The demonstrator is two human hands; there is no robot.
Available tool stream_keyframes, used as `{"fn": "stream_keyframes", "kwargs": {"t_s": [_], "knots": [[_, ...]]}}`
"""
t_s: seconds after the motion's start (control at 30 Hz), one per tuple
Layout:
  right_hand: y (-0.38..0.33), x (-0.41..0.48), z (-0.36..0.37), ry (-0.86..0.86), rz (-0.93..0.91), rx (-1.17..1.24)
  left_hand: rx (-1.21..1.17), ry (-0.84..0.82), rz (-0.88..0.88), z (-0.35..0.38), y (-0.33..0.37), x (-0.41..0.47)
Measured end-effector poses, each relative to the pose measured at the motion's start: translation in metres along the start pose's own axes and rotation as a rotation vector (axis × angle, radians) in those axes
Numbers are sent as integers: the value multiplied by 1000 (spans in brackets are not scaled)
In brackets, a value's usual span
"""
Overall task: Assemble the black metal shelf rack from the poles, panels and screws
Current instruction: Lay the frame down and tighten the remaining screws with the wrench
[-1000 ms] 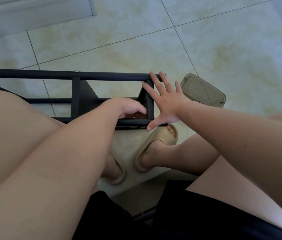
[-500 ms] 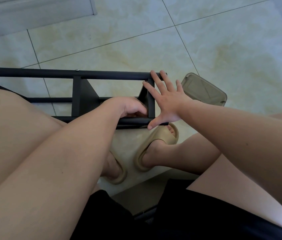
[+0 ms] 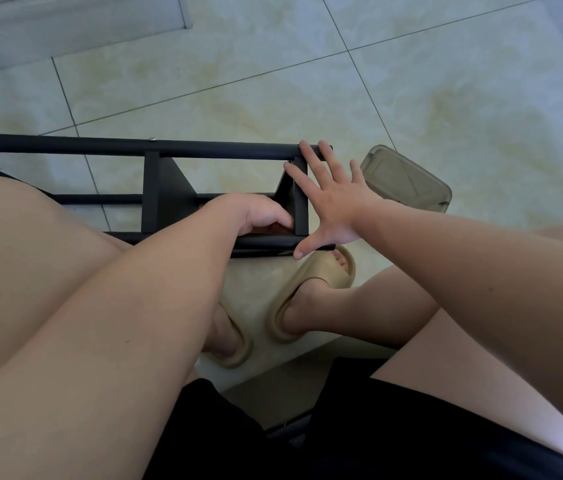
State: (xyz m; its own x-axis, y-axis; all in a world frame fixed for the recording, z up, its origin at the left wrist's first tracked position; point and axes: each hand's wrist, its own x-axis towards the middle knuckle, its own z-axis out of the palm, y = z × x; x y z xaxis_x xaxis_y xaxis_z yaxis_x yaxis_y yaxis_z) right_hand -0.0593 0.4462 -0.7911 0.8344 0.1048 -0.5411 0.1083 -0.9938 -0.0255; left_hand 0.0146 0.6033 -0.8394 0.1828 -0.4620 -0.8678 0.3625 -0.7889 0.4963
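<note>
The black metal shelf rack (image 3: 221,147) lies on its side, running from the left edge to the centre of the frame, with the person's left thigh overlapping its left part. Two long poles run horizontally: the upper pole (image 3: 65,142) and the lower pole (image 3: 262,241). Two upright panels join them: one at centre left (image 3: 151,195) and the end panel (image 3: 301,220) at centre. A small silver screw head (image 3: 151,139) shows on the upper pole.

The right hand (image 3: 333,206) is spread wide with straight fingers against the rack's right end. Its fingertips (image 3: 306,147) touch the upper pole, and its thumb touches the lower pole.

The left hand (image 3: 256,216) sits inside the frame, just left of the end panel, with its fingers curled. Whether it holds anything cannot be determined.

A translucent plastic container (image 3: 408,183) rests on the tiled floor (image 3: 446,81), just right of the right hand. Tan slide sandals (image 3: 307,289) show below the rack.
</note>
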Motion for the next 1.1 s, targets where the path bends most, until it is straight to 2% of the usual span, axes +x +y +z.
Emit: {"fn": "stream_keyframes", "kwargs": {"t_s": [0.37,0.77,0.93,1.1], "knots": [[2,2,2,9,-9,3,-80,-56,42,-3,-1,-1],[0,1,-1,1,0,-7,-4,-42,23,-2,0,0],[0,1,0,-3,-1,-7,-98,-81,67,-3,-2,0],[1,1,0,0,-2,-4,8,-42,22,-3,-1,1]]}}
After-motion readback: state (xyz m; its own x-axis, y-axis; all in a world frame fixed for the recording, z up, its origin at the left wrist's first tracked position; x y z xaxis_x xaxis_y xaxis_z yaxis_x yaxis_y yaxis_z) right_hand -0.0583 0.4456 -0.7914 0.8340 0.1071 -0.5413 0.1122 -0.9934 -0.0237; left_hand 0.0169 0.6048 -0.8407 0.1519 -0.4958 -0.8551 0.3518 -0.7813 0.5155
